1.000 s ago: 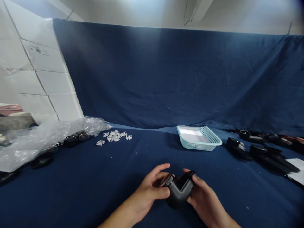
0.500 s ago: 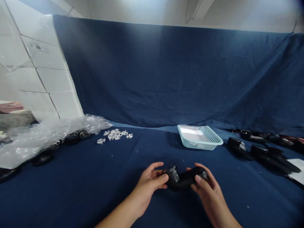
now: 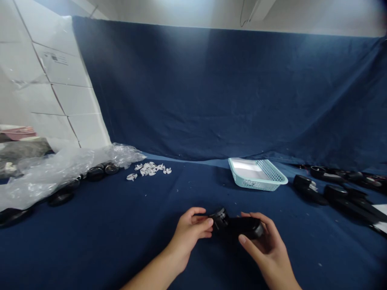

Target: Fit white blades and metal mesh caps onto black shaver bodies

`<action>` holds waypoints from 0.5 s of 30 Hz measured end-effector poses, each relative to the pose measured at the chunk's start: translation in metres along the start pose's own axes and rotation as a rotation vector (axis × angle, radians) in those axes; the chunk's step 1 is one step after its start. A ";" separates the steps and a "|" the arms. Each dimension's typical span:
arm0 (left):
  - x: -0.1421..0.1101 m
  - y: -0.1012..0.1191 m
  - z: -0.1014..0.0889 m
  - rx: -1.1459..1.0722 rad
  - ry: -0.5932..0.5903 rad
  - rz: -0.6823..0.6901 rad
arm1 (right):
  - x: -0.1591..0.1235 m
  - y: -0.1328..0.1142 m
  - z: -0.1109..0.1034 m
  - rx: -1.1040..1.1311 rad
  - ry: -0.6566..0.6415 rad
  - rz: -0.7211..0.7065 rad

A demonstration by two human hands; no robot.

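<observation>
A black, handle-shaped plastic part [image 3: 242, 228] with a short round knob-like end is held level between both hands, just above the blue cloth. My left hand [image 3: 190, 228] pinches the round end on the left, thumb in front and fingers behind. My right hand [image 3: 266, 243] curls round the far right end, its fingers behind the part and its thumb tip at the lower front edge. The dark underside of the part blends into the cloth, so its exact shape there is hard to make out.
Small white plastic pieces [image 3: 150, 169] lie in a pile at the left back. A pale blue basket [image 3: 256, 184] holding white paper stands right of centre. Black parts [image 3: 308, 189] lie along the right. Clear plastic wrap [image 3: 57, 169] covers more black round pieces on the left.
The black part has turned over somewhat between my hands, so its right end now shows a different face. My right thumb has slid down and off its front. The view has shifted slightly.
</observation>
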State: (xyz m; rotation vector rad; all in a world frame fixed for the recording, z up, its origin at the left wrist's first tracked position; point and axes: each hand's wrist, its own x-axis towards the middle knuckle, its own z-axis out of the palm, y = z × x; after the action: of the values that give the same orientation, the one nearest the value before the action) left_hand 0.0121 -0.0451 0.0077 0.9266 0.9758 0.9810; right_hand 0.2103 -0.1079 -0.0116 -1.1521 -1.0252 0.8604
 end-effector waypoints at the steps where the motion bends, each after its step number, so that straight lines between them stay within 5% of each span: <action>1: 0.000 0.000 0.000 0.010 0.005 0.002 | 0.000 0.001 0.000 -0.011 -0.008 -0.008; 15: 0.000 0.005 0.002 0.214 -0.046 0.040 | 0.002 -0.012 0.002 0.033 0.115 0.067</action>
State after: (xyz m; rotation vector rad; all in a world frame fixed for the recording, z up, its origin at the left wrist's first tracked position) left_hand 0.0128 -0.0436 0.0130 1.1465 1.0404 0.8959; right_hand 0.2093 -0.1082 0.0007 -1.1994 -0.8792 0.8506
